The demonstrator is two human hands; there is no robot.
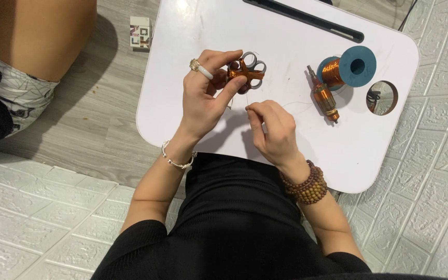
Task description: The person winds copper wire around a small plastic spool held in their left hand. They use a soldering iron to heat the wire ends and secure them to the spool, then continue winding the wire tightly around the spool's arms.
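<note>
A person sits over a small white table (286,129), seen from above. The left hand (206,96) is raised above the table's middle, thumb and forefinger closed on a small motor core (246,71), a grey lobed piece wound with copper wire, which sits at about 1 o'clock from that hand. A ring shows on one finger and a silver bracelet on the wrist.

The right hand (273,127) is just below, at 5 o'clock from the core, fingertips pinched tight on a fine copper wire (291,105) that trails off toward 3 o'clock. A brown bead bracelet circles that wrist.

At 3 o'clock from the hands, near the table's right edge, a teal spool (349,68) of copper wire lies on its side. Touching it, at its 7 o'clock, lies a wound rotor (325,100) on a shaft. A round hole (382,97) cuts the table beyond.

At 10 o'clock, off the table, a small patterned box (141,32) lies on the grey floor beside another person's bare leg (37,36).
</note>
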